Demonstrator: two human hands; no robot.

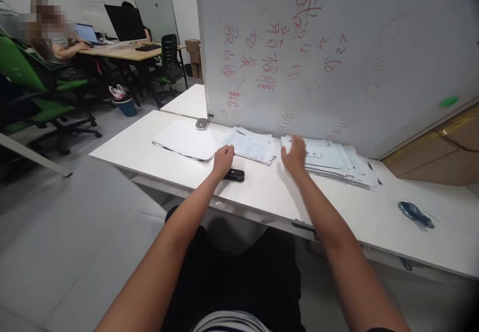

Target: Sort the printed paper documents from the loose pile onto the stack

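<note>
My left hand is closed at the near left corner of a stack of printed papers, its fingers pinching the edge. A black stapler lies just beside that hand on the white desk. Slightly blurred, my right hand is at the left end of a second, fanned-out paper stack, thumb and fingers apart. Its fingers overlap the top sheets; whether they touch them I cannot tell. Left of the printed stack lies a pile of blank white sheets.
A whiteboard with red writing stands along the desk's back edge. On the desk are a grey mouse and a dark teal object. Cardboard boxes stand right. A person sits at another desk, far left.
</note>
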